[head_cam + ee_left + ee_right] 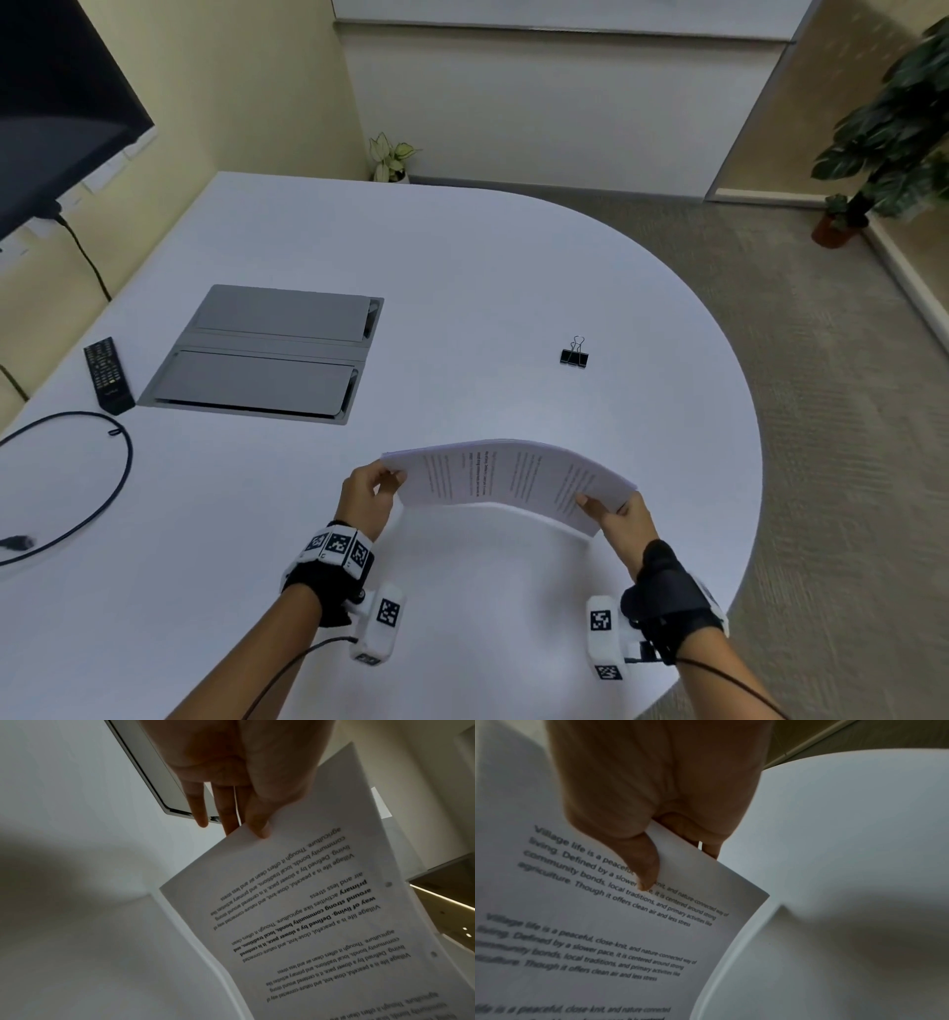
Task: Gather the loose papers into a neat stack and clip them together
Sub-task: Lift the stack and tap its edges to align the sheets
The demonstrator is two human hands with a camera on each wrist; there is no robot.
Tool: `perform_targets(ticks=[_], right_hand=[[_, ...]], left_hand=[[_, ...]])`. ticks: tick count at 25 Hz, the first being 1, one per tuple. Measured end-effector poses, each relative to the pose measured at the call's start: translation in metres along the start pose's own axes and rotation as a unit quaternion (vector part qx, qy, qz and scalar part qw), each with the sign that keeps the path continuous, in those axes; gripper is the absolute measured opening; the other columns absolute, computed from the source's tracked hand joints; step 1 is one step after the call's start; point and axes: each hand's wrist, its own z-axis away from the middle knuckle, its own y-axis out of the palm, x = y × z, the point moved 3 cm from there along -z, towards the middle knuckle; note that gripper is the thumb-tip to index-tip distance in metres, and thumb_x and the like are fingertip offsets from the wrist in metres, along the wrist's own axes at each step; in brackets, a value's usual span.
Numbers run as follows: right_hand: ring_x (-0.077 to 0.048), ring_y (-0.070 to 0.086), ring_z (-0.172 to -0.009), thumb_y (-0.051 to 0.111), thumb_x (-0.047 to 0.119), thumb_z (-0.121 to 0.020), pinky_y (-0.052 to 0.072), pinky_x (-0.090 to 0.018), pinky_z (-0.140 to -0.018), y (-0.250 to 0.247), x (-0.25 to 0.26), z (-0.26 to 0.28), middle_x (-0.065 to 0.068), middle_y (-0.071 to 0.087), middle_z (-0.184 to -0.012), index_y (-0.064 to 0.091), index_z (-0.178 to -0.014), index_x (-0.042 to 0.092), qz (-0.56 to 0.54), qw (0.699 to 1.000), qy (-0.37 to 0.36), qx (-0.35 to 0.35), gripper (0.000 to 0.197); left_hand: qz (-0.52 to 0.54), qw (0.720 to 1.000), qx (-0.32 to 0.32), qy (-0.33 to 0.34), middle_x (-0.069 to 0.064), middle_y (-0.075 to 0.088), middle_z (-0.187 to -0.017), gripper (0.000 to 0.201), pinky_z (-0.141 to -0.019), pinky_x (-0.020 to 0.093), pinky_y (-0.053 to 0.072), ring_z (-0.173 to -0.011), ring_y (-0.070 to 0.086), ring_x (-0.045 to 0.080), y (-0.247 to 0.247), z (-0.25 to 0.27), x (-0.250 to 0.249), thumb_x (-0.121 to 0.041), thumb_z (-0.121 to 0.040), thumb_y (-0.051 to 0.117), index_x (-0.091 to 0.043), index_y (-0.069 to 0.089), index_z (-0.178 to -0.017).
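Observation:
A stack of printed white papers hangs bowed above the near part of the white table, held at both short ends. My left hand pinches its left end, thumb on top of the papers. At the opposite end my right hand grips the sheets, its thumb pressed on the text side of the papers. A black binder clip with silver handles lies alone on the table, farther back and to the right of the stack.
A grey hinged cable hatch is set into the table at the left. A black remote and a black cable lie near the left edge. The table's rounded edge curves along the right, carpet beyond. A screen hangs far left.

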Motion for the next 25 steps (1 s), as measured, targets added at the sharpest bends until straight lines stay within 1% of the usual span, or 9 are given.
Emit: perform_targets(ticks=[2, 4, 7, 11, 14, 18, 21, 23, 25], right_hand=[[-0.025, 0.061, -0.086, 0.065, 0.002, -0.083, 0.048, -0.033, -0.077, 0.001, -0.004, 0.0, -0.018, 0.07, -0.094, 0.069, -0.086, 0.023, 0.04, 0.999, -0.008, 0.016, 0.021], [-0.024, 0.059, -0.086, 0.063, 0.001, -0.083, 0.046, -0.035, -0.077, 0.001, -0.008, -0.001, -0.017, 0.069, -0.091, 0.068, -0.082, 0.025, 0.058, 0.998, -0.006, 0.019, 0.025], [-0.029, 0.063, -0.09, 0.065, 0.006, -0.085, 0.052, -0.035, -0.078, -0.001, -0.002, -0.001, -0.017, 0.069, -0.102, 0.066, -0.098, 0.012, 0.04, 0.999, 0.009, 0.004, 0.015], [-0.021, 0.069, -0.084, 0.064, 0.003, -0.085, 0.058, -0.023, -0.067, -0.011, 0.018, 0.003, -0.003, 0.074, -0.094, 0.067, -0.106, 0.006, -0.03, 1.0, -0.002, 0.009, 0.022], [-0.028, 0.068, -0.091, 0.066, 0.003, -0.084, 0.057, -0.036, -0.08, -0.024, 0.026, 0.002, -0.011, 0.073, -0.093, 0.065, -0.108, 0.001, -0.051, 0.999, 0.007, 0.003, 0.024], [-0.026, 0.059, -0.108, 0.07, 0.014, -0.082, 0.049, -0.038, -0.09, -0.027, 0.016, 0.01, -0.01, 0.063, -0.112, 0.056, -0.123, 0.011, -0.075, 0.996, 0.043, -0.01, 0.043], [-0.023, 0.053, -0.118, 0.071, 0.022, -0.08, 0.046, -0.044, -0.1, -0.002, 0.01, 0.022, -0.005, 0.059, -0.122, 0.051, -0.13, 0.01, -0.14, 0.986, 0.076, 0.042, 0.055], [-0.025, 0.059, -0.114, 0.073, 0.027, -0.076, 0.049, -0.04, -0.096, 0.023, 0.014, 0.03, -0.006, 0.067, -0.117, 0.06, -0.117, 0.008, -0.173, 0.978, 0.078, 0.081, 0.048], [-0.027, 0.064, -0.108, 0.07, 0.019, -0.081, 0.053, -0.037, -0.088, 0.043, 0.021, 0.032, -0.011, 0.07, -0.117, 0.063, -0.118, 0.004, -0.21, 0.974, 0.059, 0.062, 0.04]], left_hand=[[-0.005, 0.998, 0.033, -0.044, 0.014, 0.068, -0.107, 0.025, -0.091, 0.029, 0.046, -0.1, 0.061, 0.023, 0.005, 0.002, 0.009, -0.002, -0.088, 0.055, 0.002, 0.064, -0.111], [0.002, 0.996, 0.04, -0.074, 0.018, 0.068, -0.114, 0.026, -0.09, 0.028, 0.044, -0.102, 0.062, 0.025, 0.009, 0.002, 0.013, -0.004, -0.087, 0.057, 0.003, 0.064, -0.112], [-0.016, 0.997, 0.028, -0.072, 0.015, 0.071, -0.105, 0.024, -0.086, 0.027, 0.045, -0.094, 0.063, 0.023, 0.009, -0.001, 0.007, -0.011, -0.087, 0.059, -0.002, 0.068, -0.107], [0.022, 0.994, 0.043, -0.097, 0.013, 0.071, -0.096, 0.022, -0.076, 0.029, 0.047, -0.091, 0.064, 0.028, 0.001, -0.004, 0.011, -0.007, -0.087, 0.058, 0.002, 0.067, -0.106], [0.066, 0.987, 0.069, -0.129, 0.003, 0.064, -0.082, 0.024, -0.063, 0.026, 0.043, -0.08, 0.055, 0.022, -0.008, 0.005, 0.013, 0.003, -0.088, 0.053, 0.011, 0.06, -0.11], [0.151, 0.968, 0.046, -0.195, 0.014, 0.065, -0.091, 0.028, -0.077, 0.033, 0.05, -0.086, 0.059, 0.028, -0.012, 0.018, 0.028, 0.001, -0.088, 0.054, 0.01, 0.057, -0.115], [0.232, 0.943, 0.056, -0.23, 0.008, 0.065, -0.085, 0.027, -0.061, 0.028, 0.056, -0.077, 0.061, 0.025, -0.001, 0.028, 0.03, 0.0, -0.091, 0.05, 0.003, 0.056, -0.116], [0.268, 0.93, 0.065, -0.242, 0.006, 0.064, -0.085, 0.021, -0.05, 0.024, 0.057, -0.074, 0.061, 0.022, 0.011, 0.034, 0.022, -0.001, -0.092, 0.047, -0.005, 0.055, -0.112], [0.291, 0.922, 0.075, -0.245, 0.006, 0.066, -0.083, 0.018, -0.048, 0.023, 0.057, -0.071, 0.063, 0.021, 0.024, 0.04, 0.015, -0.002, -0.093, 0.047, -0.007, 0.056, -0.108]])
